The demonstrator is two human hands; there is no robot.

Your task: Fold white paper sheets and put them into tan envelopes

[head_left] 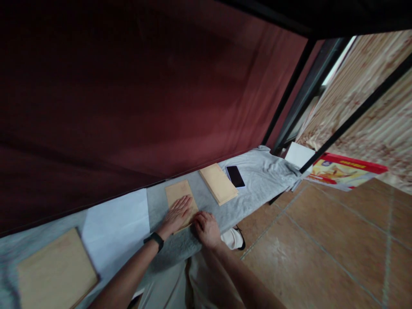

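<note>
A kraft paper envelope (178,191) lies flat on the grey cloth in front of me. My left hand (179,211), with a dark band on its wrist, rests palm down across it with the fingers stretched out. At the envelope's lower right corner, my right hand (206,227) has its fingers curled in on the edge; the fingertips are partly hidden. Just to the right lies a small stack of similar envelopes (219,183), its edges slightly fanned. Beyond that stack is a dark-screened phone (236,176).
White paper (117,223) covers the cloth to my left, with a larger brown paper stack (56,274) partly beside it. The grey cloth (257,171) drapes a narrow table along a dark red curtain (180,107). Black frame poles (289,92) and a colourful box (346,171) stand right.
</note>
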